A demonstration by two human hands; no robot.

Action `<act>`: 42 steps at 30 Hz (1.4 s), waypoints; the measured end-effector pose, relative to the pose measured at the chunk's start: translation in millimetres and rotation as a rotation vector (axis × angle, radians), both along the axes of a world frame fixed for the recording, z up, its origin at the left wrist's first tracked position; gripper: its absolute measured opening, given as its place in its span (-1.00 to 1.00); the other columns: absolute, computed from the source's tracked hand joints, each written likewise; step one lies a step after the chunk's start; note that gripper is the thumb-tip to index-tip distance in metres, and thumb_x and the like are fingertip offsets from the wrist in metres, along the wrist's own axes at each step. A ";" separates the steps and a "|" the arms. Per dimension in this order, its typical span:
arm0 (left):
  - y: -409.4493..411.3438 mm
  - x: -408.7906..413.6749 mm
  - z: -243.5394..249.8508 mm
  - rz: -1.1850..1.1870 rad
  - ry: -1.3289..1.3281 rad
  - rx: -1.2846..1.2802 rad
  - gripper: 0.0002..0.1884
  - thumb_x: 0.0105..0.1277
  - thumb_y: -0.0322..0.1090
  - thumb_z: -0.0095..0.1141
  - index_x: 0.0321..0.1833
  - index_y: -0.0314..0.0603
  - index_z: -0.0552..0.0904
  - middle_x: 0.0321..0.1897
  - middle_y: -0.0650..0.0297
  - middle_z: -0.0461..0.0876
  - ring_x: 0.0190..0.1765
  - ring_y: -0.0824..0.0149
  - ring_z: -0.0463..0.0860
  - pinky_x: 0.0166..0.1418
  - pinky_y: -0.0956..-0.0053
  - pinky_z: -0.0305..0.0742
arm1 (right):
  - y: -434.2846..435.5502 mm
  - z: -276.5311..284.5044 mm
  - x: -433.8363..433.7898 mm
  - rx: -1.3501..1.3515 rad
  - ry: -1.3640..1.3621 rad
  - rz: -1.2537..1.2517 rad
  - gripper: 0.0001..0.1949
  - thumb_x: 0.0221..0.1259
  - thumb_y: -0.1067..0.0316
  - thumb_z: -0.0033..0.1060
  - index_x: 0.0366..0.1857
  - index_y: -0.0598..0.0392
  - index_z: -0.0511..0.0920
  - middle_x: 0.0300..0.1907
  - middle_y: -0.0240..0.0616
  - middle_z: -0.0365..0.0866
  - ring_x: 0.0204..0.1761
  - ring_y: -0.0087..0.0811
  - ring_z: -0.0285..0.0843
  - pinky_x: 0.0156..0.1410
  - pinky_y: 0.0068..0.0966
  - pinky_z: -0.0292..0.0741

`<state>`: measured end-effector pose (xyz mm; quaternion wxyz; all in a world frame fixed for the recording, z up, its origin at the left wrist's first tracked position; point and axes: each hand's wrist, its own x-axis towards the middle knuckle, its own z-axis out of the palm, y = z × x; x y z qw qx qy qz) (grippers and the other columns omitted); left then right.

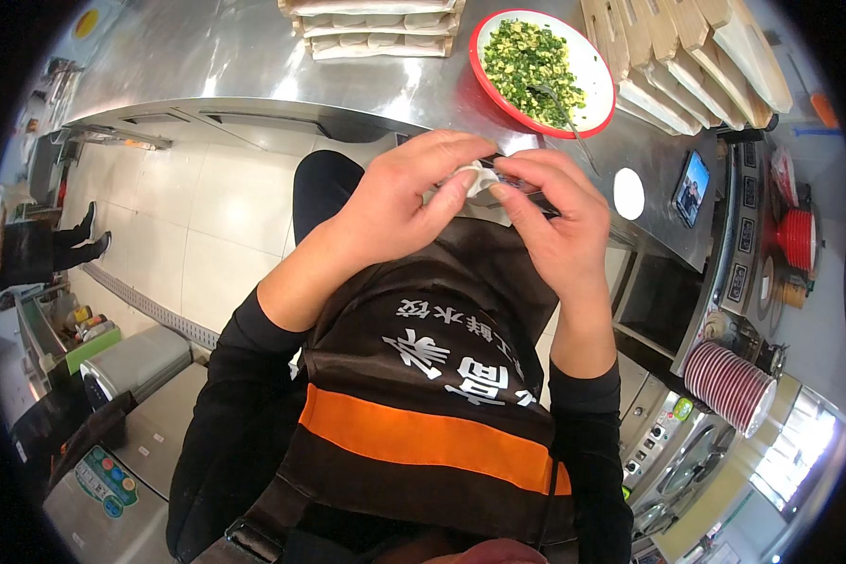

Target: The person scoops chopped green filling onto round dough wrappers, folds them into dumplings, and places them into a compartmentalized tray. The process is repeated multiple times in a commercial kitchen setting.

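Observation:
Between my two hands, just beyond the dark apron, is a small piece of white dough (pixel 478 179), folded and partly hidden by my fingers. My left hand (pixel 412 194) pinches it from the left with thumb and fingers. From the right, the thumb and fingertips of my right hand (pixel 560 204) press on it too. Past my hands stands a red-rimmed white bowl (pixel 598 92) of chopped greens with yellow bits, and a metal spoon (pixel 571 127) rests in it. A flat round white dough wrapper (pixel 629 193) lies on the steel worktop, right of my right hand.
Stacked wooden trays (pixel 381 46) holding pale pieces stand at the worktop's far side; more wooden trays (pixel 677 63) lean at the right. A phone (pixel 692 189) lies near stacked red-and-white plates (pixel 730 388). Another person's legs (pixel 81 236) show at far left. Tiled floor lies below the worktop's edge.

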<state>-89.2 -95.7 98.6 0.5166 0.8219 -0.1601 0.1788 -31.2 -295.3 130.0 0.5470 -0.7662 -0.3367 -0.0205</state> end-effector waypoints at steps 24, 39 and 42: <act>-15.7 -10.2 -4.9 0.148 -0.010 -0.391 -0.76 0.29 -0.68 0.33 0.00 -0.37 0.77 -0.10 0.13 0.72 -0.14 0.40 0.78 -0.10 0.60 0.70 | 0.2 -11.8 -0.3 0.054 -0.242 -0.122 -0.85 0.18 0.61 0.50 -0.19 0.23 0.74 -0.22 -0.15 0.77 -0.21 -0.26 0.72 -0.09 -0.43 0.62; 12.3 -6.7 -1.4 0.246 -0.097 -0.231 -0.80 0.30 -0.63 0.35 -0.03 -0.37 0.81 -0.21 0.15 0.76 -0.25 0.37 0.74 -0.18 0.52 0.64 | 26.4 20.0 14.6 -0.128 -0.234 0.030 -0.85 0.14 0.57 0.52 -0.21 0.23 0.75 -0.25 -0.13 0.76 -0.22 -0.17 0.73 -0.10 -0.34 0.62; 20.3 -3.0 -2.0 0.269 -0.028 -0.385 -0.79 0.31 -0.55 0.39 0.00 -0.29 0.81 -0.20 0.15 0.77 -0.23 0.37 0.74 -0.16 0.52 0.63 | 40.6 36.6 27.9 -0.177 -0.296 0.104 -0.87 0.16 0.56 0.51 -0.25 0.23 0.73 -0.29 -0.14 0.74 -0.25 -0.19 0.73 -0.14 -0.35 0.61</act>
